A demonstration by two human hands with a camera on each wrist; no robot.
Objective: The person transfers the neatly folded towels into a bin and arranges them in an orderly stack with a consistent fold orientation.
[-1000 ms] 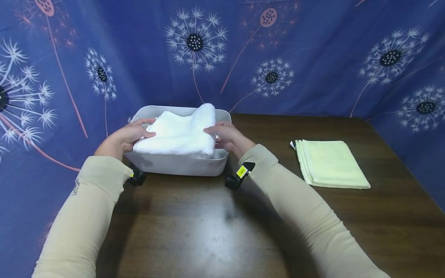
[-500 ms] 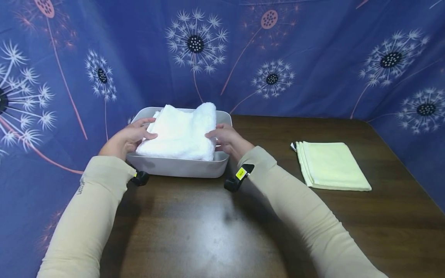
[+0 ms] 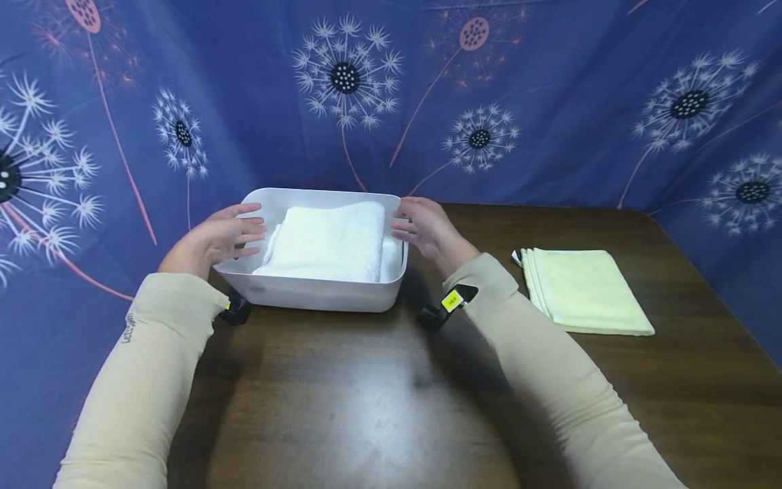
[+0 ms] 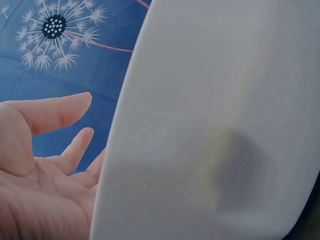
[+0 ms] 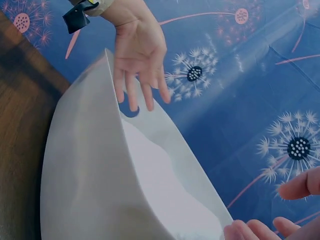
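A folded white towel (image 3: 330, 241) lies inside a white plastic bin (image 3: 318, 295) in the head view. My left hand (image 3: 222, 238) is over the bin's left end, fingers spread and holding nothing. At the opposite end, my right hand (image 3: 430, 229) hovers by the rim with its fingers extended, apart from the towel. The left wrist view has the left palm (image 4: 45, 190) beside the bin's wall (image 4: 190, 90). In the right wrist view, the left hand (image 5: 142, 55) points down over an oval handle hole, and part of the right hand (image 5: 300, 212) shows at the lower right corner.
A folded pale yellow towel (image 3: 589, 292) with a small tag lies on the right of the dark wooden table (image 3: 342, 387). Behind the table hangs a blue cloth (image 3: 244, 81) printed with dandelions.
Both hands have let go of the white towel and drawn apart to the bin's two ends. The towel has come down lower into the bin.
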